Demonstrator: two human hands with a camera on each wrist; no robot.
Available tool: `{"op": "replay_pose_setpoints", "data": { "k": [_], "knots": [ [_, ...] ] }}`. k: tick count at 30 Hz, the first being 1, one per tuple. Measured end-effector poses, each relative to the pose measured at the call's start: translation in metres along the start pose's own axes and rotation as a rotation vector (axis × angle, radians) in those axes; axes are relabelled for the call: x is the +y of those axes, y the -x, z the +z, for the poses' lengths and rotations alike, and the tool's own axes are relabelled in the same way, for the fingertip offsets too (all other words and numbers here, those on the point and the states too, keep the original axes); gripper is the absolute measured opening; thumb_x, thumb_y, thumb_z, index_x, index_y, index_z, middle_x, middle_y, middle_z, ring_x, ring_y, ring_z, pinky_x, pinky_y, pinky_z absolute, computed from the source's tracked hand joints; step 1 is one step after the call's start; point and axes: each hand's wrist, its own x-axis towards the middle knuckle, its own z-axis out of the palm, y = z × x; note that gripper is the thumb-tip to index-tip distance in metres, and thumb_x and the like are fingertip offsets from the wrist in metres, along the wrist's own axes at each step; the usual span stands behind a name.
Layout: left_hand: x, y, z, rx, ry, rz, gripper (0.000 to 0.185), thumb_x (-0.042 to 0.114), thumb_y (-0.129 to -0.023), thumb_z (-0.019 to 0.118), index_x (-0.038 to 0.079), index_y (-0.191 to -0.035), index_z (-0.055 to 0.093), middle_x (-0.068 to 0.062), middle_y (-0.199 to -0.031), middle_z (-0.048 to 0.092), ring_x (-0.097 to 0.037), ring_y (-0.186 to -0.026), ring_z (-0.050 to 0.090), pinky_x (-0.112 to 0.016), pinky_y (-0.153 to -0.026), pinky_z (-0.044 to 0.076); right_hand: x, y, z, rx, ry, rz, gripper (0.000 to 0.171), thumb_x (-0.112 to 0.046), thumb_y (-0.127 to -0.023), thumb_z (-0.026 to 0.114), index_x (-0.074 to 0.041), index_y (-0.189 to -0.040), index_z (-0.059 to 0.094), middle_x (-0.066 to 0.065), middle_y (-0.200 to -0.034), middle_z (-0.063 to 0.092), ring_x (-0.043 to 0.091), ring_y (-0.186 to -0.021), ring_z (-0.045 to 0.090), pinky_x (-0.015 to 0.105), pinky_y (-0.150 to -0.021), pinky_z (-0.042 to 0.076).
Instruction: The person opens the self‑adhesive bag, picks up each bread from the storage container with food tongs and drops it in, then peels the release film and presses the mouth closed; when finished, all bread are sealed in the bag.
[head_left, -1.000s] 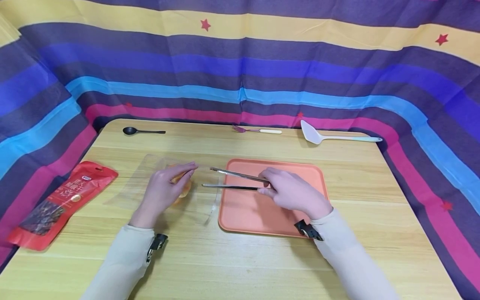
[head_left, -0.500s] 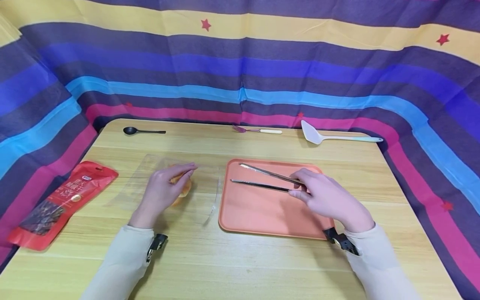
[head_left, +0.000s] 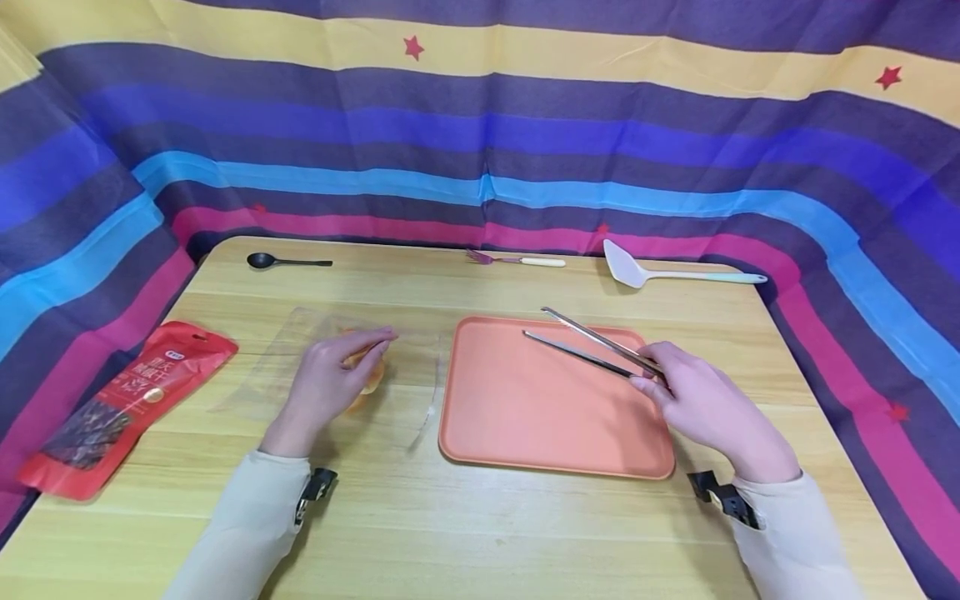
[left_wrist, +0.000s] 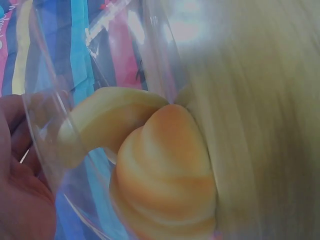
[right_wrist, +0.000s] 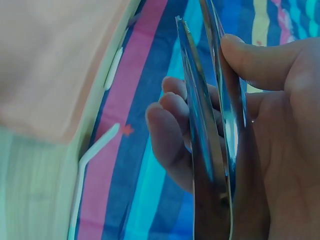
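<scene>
My left hand (head_left: 330,379) lies on a clear plastic bag (head_left: 408,387) on the wooden table, its fingers pressing down over a small orange-yellow bread roll (head_left: 369,377) inside. In the left wrist view the roll (left_wrist: 160,175) fills the frame behind the clear plastic (left_wrist: 50,125). My right hand (head_left: 705,400) grips steel tongs (head_left: 592,343) by their rear end; the tips stand apart over the back right part of the orange tray (head_left: 525,408). The right wrist view shows thumb and fingers curled round both tong arms (right_wrist: 210,150).
A red snack packet (head_left: 123,404) lies at the table's left edge. Along the back edge lie a black spoon (head_left: 285,262), a small fork with a white handle (head_left: 517,261) and a white spatula (head_left: 667,272). Striped cloth walls surround the table.
My right hand has drawn the tongs to the right and back, from beside the bag to over the tray's back right. The left hand has stayed on the bag.
</scene>
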Motion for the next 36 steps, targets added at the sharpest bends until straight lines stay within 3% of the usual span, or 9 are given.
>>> {"op": "replay_pose_setpoints", "data": {
  "k": [6, 13, 19, 22, 27, 36],
  "knots": [
    [0.000, 0.002, -0.001, 0.003, -0.001, 0.007, 0.025, -0.004, -0.089, 0.070, 0.006, -0.112, 0.074, -0.009, -0.110, 0.072, -0.027, -0.098, 0.069, -0.042, -0.079, 0.058, 0.019, 0.012, -0.002, 0.030, -0.007, 0.031, 0.038, -0.024, -0.097, 0.065, 0.001, -0.124, 0.055, 0.006, -0.095, 0.058, 0.020, -0.078, 0.054, 0.041, -0.066, 0.047],
    [-0.001, 0.003, -0.001, -0.007, -0.003, -0.003, 0.024, -0.002, -0.089, 0.070, 0.006, -0.112, 0.073, -0.008, -0.110, 0.072, -0.026, -0.097, 0.069, -0.042, -0.078, 0.058, 0.040, 0.026, -0.001, 0.120, 0.019, 0.091, 0.037, -0.018, -0.095, 0.067, 0.005, -0.121, 0.054, 0.006, -0.089, 0.059, 0.021, -0.073, 0.053, 0.039, -0.059, 0.045],
    [-0.002, 0.002, -0.002, -0.004, -0.016, 0.022, 0.025, -0.002, -0.089, 0.071, 0.006, -0.112, 0.074, -0.008, -0.109, 0.072, -0.025, -0.094, 0.070, -0.040, -0.075, 0.059, 0.058, 0.035, 0.004, 0.207, 0.036, 0.105, 0.039, -0.010, -0.094, 0.066, 0.013, -0.122, 0.052, 0.022, -0.097, 0.060, 0.035, -0.080, 0.058, 0.056, -0.067, 0.048],
    [-0.002, 0.002, -0.002, 0.002, -0.016, 0.021, 0.025, -0.002, -0.089, 0.071, 0.007, -0.112, 0.074, -0.008, -0.108, 0.072, -0.025, -0.093, 0.070, -0.040, -0.074, 0.059, 0.066, 0.038, 0.006, 0.216, 0.033, 0.125, 0.037, -0.008, -0.095, 0.065, 0.016, -0.120, 0.052, 0.028, -0.099, 0.057, 0.040, -0.082, 0.056, 0.059, -0.069, 0.046],
    [-0.002, 0.003, -0.003, 0.004, -0.017, 0.020, 0.024, -0.001, -0.089, 0.071, 0.006, -0.111, 0.074, -0.008, -0.108, 0.072, -0.025, -0.093, 0.070, -0.040, -0.075, 0.059, 0.078, 0.042, 0.008, 0.213, 0.013, 0.202, 0.035, -0.012, -0.097, 0.063, 0.017, -0.112, 0.052, 0.027, -0.094, 0.052, 0.038, -0.078, 0.053, 0.055, -0.065, 0.045],
    [-0.001, 0.002, -0.006, 0.014, -0.029, 0.013, 0.025, -0.003, -0.086, 0.073, 0.005, -0.109, 0.075, -0.009, -0.106, 0.073, -0.027, -0.094, 0.070, -0.043, -0.076, 0.059, 0.099, 0.053, 0.012, 0.151, 0.010, 0.339, 0.049, -0.017, -0.101, 0.051, 0.029, -0.115, 0.039, 0.040, -0.100, 0.039, 0.048, -0.083, 0.045, 0.062, -0.070, 0.042]
  ]
}}
